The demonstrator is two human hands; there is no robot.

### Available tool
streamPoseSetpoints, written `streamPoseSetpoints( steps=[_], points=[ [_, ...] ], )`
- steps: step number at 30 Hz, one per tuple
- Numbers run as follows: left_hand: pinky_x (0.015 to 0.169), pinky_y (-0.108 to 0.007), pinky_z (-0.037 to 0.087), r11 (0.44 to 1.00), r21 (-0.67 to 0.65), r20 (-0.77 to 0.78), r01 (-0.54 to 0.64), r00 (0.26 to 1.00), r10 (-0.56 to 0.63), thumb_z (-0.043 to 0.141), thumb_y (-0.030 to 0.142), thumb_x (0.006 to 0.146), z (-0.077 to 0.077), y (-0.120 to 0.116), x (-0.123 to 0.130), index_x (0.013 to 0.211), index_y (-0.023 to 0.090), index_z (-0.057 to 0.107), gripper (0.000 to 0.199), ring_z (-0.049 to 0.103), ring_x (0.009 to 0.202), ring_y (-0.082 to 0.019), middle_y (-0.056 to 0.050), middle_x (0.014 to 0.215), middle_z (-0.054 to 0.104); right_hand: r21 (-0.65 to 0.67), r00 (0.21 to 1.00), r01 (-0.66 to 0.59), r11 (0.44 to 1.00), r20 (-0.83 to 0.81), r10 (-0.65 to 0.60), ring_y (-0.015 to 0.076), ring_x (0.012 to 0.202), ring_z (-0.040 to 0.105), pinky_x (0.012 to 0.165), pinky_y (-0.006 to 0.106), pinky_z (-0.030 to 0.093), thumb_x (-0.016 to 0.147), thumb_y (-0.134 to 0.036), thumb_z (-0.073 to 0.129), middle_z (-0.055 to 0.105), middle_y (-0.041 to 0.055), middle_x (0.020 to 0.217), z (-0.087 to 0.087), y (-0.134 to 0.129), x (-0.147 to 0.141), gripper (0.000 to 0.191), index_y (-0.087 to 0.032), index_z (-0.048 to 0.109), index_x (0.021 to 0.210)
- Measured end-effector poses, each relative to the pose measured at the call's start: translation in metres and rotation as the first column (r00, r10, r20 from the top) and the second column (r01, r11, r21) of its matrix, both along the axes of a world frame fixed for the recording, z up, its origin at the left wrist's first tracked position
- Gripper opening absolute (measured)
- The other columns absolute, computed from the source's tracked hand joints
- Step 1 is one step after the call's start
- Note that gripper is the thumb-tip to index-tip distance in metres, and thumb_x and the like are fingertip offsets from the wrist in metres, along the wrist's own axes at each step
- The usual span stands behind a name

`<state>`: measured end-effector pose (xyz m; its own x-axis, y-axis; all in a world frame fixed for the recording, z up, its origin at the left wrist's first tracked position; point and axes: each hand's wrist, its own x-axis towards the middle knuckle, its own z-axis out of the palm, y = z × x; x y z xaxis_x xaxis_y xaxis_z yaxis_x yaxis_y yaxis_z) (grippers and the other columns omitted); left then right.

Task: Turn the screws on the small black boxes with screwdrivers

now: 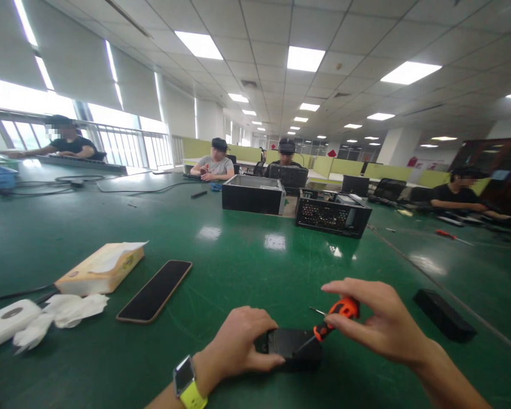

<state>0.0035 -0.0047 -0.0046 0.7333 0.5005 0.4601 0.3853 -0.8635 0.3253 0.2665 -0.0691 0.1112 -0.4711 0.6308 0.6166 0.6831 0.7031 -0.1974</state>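
On the green table, my left hand (pixel 249 341) grips the left end of a small black box-shaped device (pixel 296 345), thumb on the near side and fingers on the far side. My right hand (pixel 378 318) holds an orange-and-black screwdriver (pixel 344 308) by its handle, between thumb and fingers. The screwdriver leans over the device, its thin shaft slanting down to the top face. Whether the tip sits in a screw is too small to tell. Another short metal pin sticks out left of the handle. A similar black block (pixel 444 315) lies right of my right hand.
Left of my hands lie a phone (pixel 155 292), a tissue pack (pixel 102 268), crumpled tissues (pixel 66 312) and a white device (pixel 8 324). Ahead stand two computer cases (pixel 253 196) (pixel 332 215). A red screwdriver (pixel 447 234) lies at the right. Several people sit around the table.
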Motion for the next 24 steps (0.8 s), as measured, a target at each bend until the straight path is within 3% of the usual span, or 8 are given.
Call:
streamPoseSetpoints(
  steps=[6,12,16,20,24],
  points=[
    [0.062,-0.027,0.041,0.999,0.037,-0.024,-0.013,1.000,0.014,0.061,0.066,0.082,-0.0053,0.0027,0.0000,0.094,0.019,0.068,0.049,0.068,0.073,-0.021,-0.004,0.081,0.072,-0.120,0.993,-0.118,0.986,-0.021,0.117,0.0182,0.083,0.070,0.068,0.027,0.055,0.087,-0.017,0.059,0.074,0.0054,0.100,0.0096,-0.0032,0.0014,0.034,-0.025,0.064,0.119],
    [0.060,-0.028,0.039,0.998,0.048,-0.040,-0.034,0.999,0.036,0.068,0.063,0.077,-0.0068,0.0036,0.0010,0.092,0.018,0.068,0.047,0.068,0.069,-0.021,-0.003,0.079,0.072,-0.069,1.000,-0.013,0.998,0.024,0.015,0.0184,0.071,0.070,0.062,0.027,0.054,0.085,-0.030,0.068,0.075,0.0041,0.088,0.0064,-0.0029,0.0042,0.030,-0.023,0.067,0.114],
    [0.060,-0.029,0.039,0.998,0.040,-0.040,-0.039,0.998,0.040,0.068,0.064,0.076,-0.0062,0.0028,0.0015,0.091,0.019,0.068,0.048,0.067,0.068,-0.021,-0.003,0.079,0.072,-0.131,0.997,-0.068,0.989,0.027,0.072,0.0191,0.087,0.070,0.074,0.029,0.055,0.088,-0.024,0.063,0.074,0.0045,0.101,0.0078,-0.0038,0.0053,0.033,-0.026,0.062,0.121],
    [0.060,-0.029,0.039,0.999,0.035,-0.026,-0.039,0.999,0.040,0.062,0.067,0.079,-0.0070,0.0025,0.0015,0.091,0.019,0.068,0.051,0.067,0.067,-0.021,-0.004,0.078,0.072,-0.133,0.999,-0.014,0.991,0.032,0.018,0.0188,0.078,0.070,0.067,0.028,0.054,0.085,-0.028,0.068,0.074,0.0039,0.095,0.0076,-0.0039,0.0060,0.032,-0.024,0.064,0.117],
    [0.061,-0.029,0.039,0.999,0.025,-0.023,-0.043,0.999,0.043,0.062,0.068,0.078,-0.0077,0.0025,0.0011,0.091,0.018,0.069,0.052,0.068,0.069,-0.022,-0.004,0.078,0.072,-0.187,0.999,-0.036,0.982,0.021,0.041,0.0173,0.079,0.068,0.066,0.027,0.053,0.086,-0.023,0.062,0.072,0.0041,0.095,0.0073,-0.0024,0.0056,0.028,-0.023,0.063,0.114]
  ],
)
